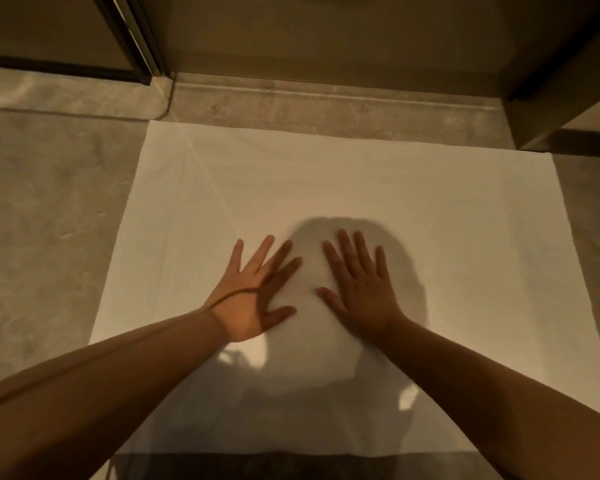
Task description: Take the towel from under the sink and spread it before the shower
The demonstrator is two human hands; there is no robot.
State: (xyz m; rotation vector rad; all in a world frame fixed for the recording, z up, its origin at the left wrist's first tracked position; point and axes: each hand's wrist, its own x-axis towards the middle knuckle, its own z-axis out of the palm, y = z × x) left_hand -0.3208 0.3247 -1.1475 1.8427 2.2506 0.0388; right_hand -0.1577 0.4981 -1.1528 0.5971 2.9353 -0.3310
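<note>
A white towel (326,188) lies flat and unfolded on the grey floor, its far edge against the raised stone threshold of the shower (326,105). My left hand (257,292) presses flat on the towel's middle with fingers spread. A thin dark band crosses the back of that hand. My right hand (361,289) lies flat beside it, fingers straight, also touching the towel. My shadow falls over the near half of the towel.
A dark-framed glass shower door (132,39) stands open at the upper left. A wall or cabinet corner (568,88) juts in at the upper right, close to the towel's far right corner. Grey stone floor (42,220) runs along both sides of the towel.
</note>
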